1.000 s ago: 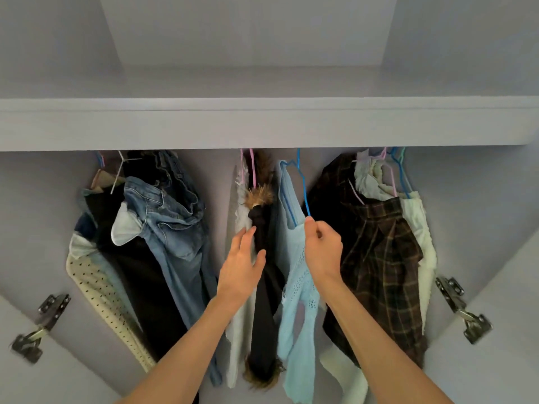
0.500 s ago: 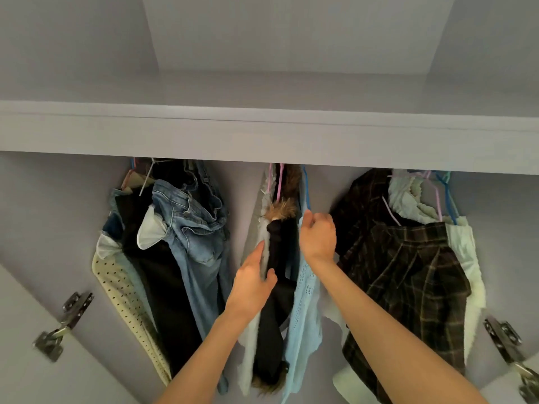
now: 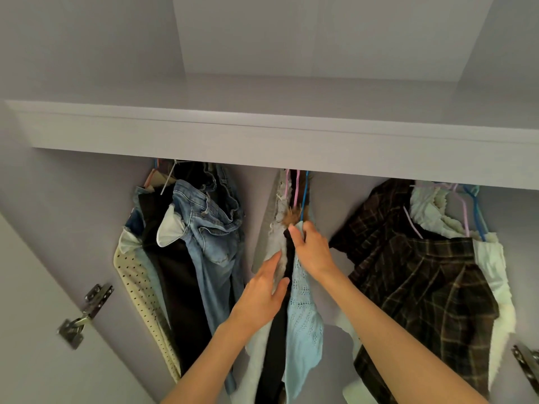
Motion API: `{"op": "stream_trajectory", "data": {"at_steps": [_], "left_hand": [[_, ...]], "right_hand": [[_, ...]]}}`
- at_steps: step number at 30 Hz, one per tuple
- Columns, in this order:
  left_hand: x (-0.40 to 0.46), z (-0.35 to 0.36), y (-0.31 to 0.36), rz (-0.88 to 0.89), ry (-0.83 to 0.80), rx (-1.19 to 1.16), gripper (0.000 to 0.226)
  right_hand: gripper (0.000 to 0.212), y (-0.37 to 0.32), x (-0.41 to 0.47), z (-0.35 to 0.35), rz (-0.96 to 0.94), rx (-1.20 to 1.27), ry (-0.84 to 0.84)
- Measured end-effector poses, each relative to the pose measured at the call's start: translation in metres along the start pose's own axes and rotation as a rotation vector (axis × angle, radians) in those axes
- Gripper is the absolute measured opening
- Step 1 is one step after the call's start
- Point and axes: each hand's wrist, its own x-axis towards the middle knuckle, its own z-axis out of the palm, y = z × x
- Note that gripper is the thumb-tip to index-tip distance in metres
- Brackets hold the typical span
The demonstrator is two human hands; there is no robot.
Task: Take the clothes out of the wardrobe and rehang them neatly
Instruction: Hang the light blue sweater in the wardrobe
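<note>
Three bunches of clothes hang under the wardrobe shelf [image 3: 262, 141]. In the middle bunch a light blue knit top [image 3: 303, 313] hangs on a blue hanger [image 3: 304, 196], beside a black fur-trimmed garment [image 3: 278, 336] and a grey-white one [image 3: 275, 243]. My right hand [image 3: 312, 246] grips the top of the blue knit at the hanger's neck. My left hand [image 3: 262, 293] lies with straight fingers against the grey-white and black garments, pressing them to the left.
Blue jeans [image 3: 204, 228], dark clothes and a dotted cream piece [image 3: 145, 301] hang at the left. A dark plaid garment [image 3: 417, 281] and white clothes [image 3: 493, 272] hang at the right. Metal door hinges [image 3: 84, 313] stick out at both lower sides.
The view has shifted, so the clothes sit more to the right. My right hand has risen along the blue hanger and closed on the knit's top. My left hand has slid deeper between the garments.
</note>
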Motion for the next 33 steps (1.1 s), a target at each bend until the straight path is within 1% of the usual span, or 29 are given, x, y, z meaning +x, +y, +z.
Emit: {"op": "stream_trajectory", "data": {"at_steps": [1, 2, 4, 5, 6, 9, 12, 15, 18, 21, 24, 26, 28, 30, 33], "left_hand": [[0.000, -0.002, 0.000, 0.009, -0.016, 0.014, 0.056], [0.000, -0.005, -0.001, 0.024, -0.032, 0.038, 0.055], [-0.001, -0.012, -0.003, 0.067, -0.053, 0.106, 0.053], [-0.002, -0.017, -0.004, 0.095, -0.055, 0.154, 0.052], [-0.003, -0.021, -0.007, 0.121, -0.050, 0.218, 0.052], [-0.014, -0.036, -0.018, 0.133, 0.013, 0.395, 0.065], [-0.042, -0.048, -0.034, 0.064, 0.105, 0.485, 0.065], [-0.087, -0.057, -0.040, -0.100, 0.162, 0.553, 0.066], [-0.142, -0.061, -0.042, -0.265, 0.173, 0.651, 0.067], [-0.201, -0.060, -0.037, -0.425, 0.193, 0.738, 0.064], [-0.262, -0.059, -0.028, -0.618, 0.236, 0.738, 0.065], [-0.307, -0.061, -0.016, -0.762, 0.288, 0.748, 0.064], [-0.357, -0.061, 0.000, -0.897, 0.367, 0.751, 0.061], [-0.409, -0.056, 0.013, -1.020, 0.474, 0.728, 0.060], [-0.487, -0.038, 0.040, -1.215, 0.635, 0.670, 0.062]], "right_hand": [[0.021, 0.002, -0.003, -0.002, 0.007, 0.031, 0.000], [0.022, 0.003, -0.005, -0.003, 0.017, 0.060, -0.004], [0.048, 0.005, -0.011, -0.001, 0.003, 0.081, -0.003], [0.059, 0.007, -0.013, 0.001, -0.035, 0.041, 0.010], [0.066, 0.009, -0.015, 0.003, -0.094, -0.041, 0.037], [0.070, 0.010, -0.023, 0.008, -0.302, -0.327, 0.128], [0.067, 0.005, -0.042, 0.014, -0.473, -0.388, 0.121], [0.067, 0.002, -0.056, 0.027, -0.621, -0.470, 0.048], [0.065, 0.004, -0.078, 0.045, -0.727, -0.537, -0.040], [0.067, 0.007, -0.111, 0.068, -0.836, -0.593, -0.191], [0.067, 0.001, -0.150, 0.095, -0.968, -0.612, -0.354], [0.073, -0.010, -0.182, 0.114, -1.085, -0.578, -0.431], [0.075, -0.022, -0.218, 0.136, -1.198, -0.529, -0.499], [0.071, -0.035, -0.259, 0.152, -1.282, -0.479, -0.613], [0.071, -0.050, -0.326, 0.167, -1.378, -0.407, -0.816]]}}
